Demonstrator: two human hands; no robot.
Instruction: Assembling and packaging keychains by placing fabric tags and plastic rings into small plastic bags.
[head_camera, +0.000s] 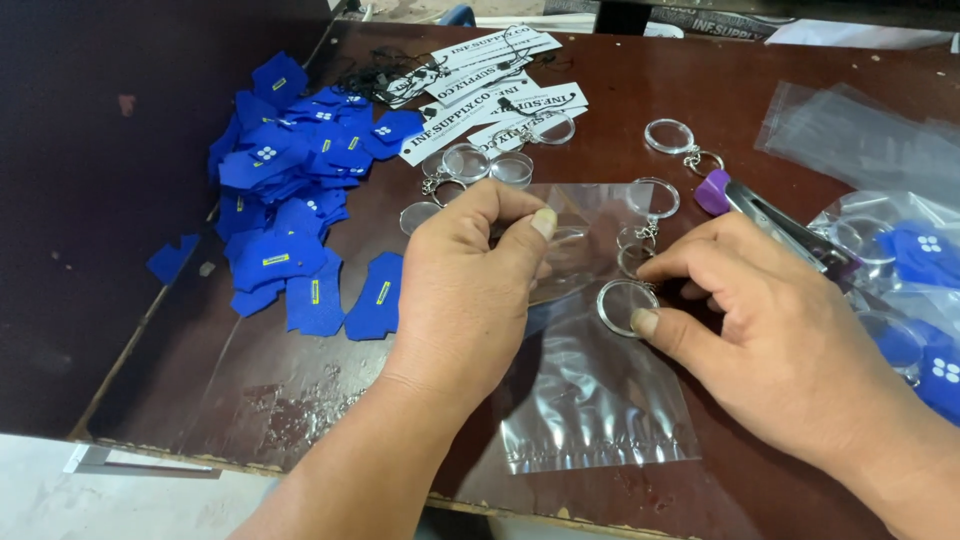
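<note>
Two hands are busy in the middle of a dark brown table (700, 90). The left hand (470, 280) pinches the top edge of a clear plastic bag (590, 400) between thumb and fingers, and that bag lies flat, running from the middle of the table nearly to its near edge. The right hand (780, 330) has thumb and forefinger on a clear round keychain case (622, 305) sitting on the bag, its little chain trailing up toward a second case (652, 197).

Things are pretty crowded. A heap of blue felt cutouts (300, 190) fills the left side almost to the table's left edge, white paper tags (490, 85) and more clear cases (480, 163) sit at the back, and a purple-handled stapler (775, 225) lies just past the right hand's knuckles. More bags (860, 135), some already filled with blue pieces, stack up along the right. The only bare wood is the near-left corner below the felt, plus a strip at the far right back.
</note>
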